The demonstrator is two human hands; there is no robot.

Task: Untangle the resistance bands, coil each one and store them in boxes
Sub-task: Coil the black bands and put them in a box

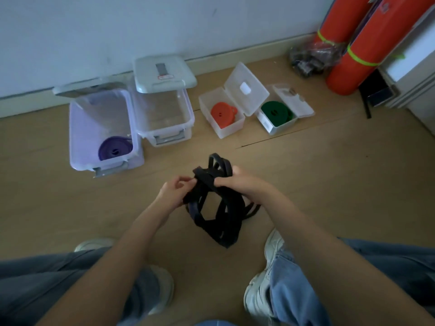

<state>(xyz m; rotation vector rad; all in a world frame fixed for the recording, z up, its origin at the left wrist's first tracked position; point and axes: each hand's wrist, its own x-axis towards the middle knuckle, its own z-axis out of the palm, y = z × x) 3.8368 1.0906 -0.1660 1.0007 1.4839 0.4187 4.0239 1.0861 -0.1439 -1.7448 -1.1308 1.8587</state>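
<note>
From the head view, I saw my left hand (175,190) pinching one strand of the black band tangle (217,203) while my right hand (237,182) gripped its upper loops, holding it above the floor (329,172), probably to tease strands apart. The clear box (164,114) stood open, likely for it; purple, orange and green coils were already boxed.

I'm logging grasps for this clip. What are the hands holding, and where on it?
Both hands grip the tangled black band near its top: the left hand pinches a strand at the left side, the right hand clasps the bunched loops.
</note>
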